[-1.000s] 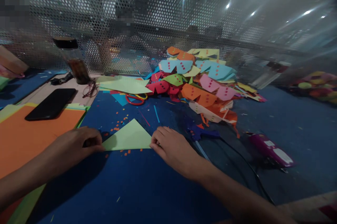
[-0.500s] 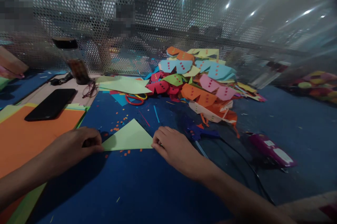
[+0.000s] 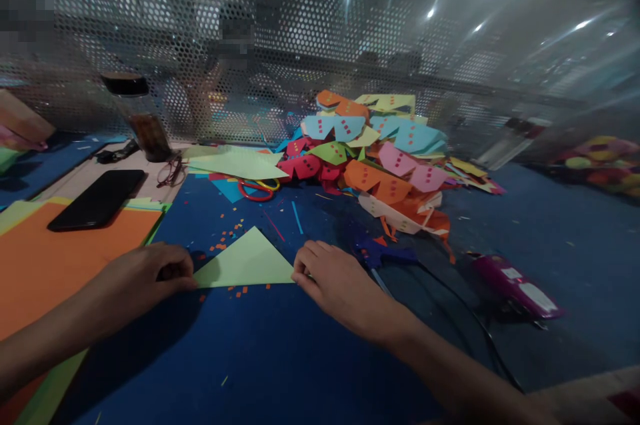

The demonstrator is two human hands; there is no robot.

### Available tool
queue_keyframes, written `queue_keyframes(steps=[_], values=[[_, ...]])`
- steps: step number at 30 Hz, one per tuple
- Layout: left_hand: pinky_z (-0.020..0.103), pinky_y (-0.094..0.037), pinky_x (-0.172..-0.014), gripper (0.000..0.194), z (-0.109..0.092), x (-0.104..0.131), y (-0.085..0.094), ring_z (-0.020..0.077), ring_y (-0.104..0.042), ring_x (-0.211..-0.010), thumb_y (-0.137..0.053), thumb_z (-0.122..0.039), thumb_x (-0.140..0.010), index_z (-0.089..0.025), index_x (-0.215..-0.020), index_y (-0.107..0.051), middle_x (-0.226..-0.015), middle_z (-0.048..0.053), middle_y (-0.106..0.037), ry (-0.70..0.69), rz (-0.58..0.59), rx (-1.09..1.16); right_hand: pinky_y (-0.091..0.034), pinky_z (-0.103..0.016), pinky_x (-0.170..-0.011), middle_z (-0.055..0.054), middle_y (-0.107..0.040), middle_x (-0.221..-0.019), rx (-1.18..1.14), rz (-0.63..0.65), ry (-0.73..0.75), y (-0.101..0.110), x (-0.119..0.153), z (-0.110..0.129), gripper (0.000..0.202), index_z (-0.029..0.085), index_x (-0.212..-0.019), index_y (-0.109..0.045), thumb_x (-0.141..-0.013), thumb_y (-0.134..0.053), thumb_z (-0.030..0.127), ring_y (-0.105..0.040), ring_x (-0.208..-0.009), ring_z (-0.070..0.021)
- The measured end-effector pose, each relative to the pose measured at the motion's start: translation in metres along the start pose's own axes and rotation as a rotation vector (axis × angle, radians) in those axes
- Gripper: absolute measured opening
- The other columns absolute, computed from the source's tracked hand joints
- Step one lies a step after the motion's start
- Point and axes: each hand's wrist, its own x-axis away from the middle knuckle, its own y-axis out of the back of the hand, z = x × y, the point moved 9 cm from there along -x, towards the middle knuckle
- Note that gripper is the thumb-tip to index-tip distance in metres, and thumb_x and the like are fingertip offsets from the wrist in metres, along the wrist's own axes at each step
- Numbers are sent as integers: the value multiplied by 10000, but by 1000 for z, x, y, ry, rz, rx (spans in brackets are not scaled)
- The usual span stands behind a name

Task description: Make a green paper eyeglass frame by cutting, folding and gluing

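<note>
Mesh [image 3: 300, 18]: grey, perforated, standing behind the work; bright lights above.
Table [image 3: 220, 372]: blue, bearing all items below.
Cut-outs [image 3: 375, 178]: heaped near mesh, in orange, pink, light blue, green, red and cream; several marked with small squares.
Orange sheet [image 3: 40, 278]: lying at left on other coloured sheets, partly hidden under left forearm.
Left hand [image 3: 155, 272]: curled, pinching left corner of pale green triangle [image 3: 250, 262] between thumb and fingertips.
Right hand [image 3: 335, 278]: curled likewise, pinching right corner.
Triangle: paper, flat on table between both hands; long edge toward wearer, apex pointing away.
Phone [image 3: 97, 198]: black, resting on orange sheet, near left hand but apart from it.
Jar [image 3: 147, 135]: dark-lidded, brown contents, upright beyond phone.
Purple object [image 3: 515, 285]: glossy, well right of right hand; exact kind cannot be told.
Glue gun [image 3: 385, 252]: blue, corded, lying just beyond right wrist.
Scissors [image 3: 257, 192]: red loop showing beyond apex; remainder mostly hidden by pale sheets.
Glasses [image 3: 171, 168]: folded, near foot of jar.
Bits [image 3: 237, 292]: orange, scattered around triangle.
</note>
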Motion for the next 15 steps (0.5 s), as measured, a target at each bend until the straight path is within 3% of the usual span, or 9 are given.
queue_keyframes(steps=[15], values=[[325,-377,-639,197,-8,-2,-3,226,-597,-720,-579,-396,-824,-230,-767,-666,-758,24,-654,-39,-10,33,-396,-311,-748,-19,-644,-925,38,4,-26,-7,-1,-7,76,188,-870,-595,-936,-601,151,-586,-862,-185]])
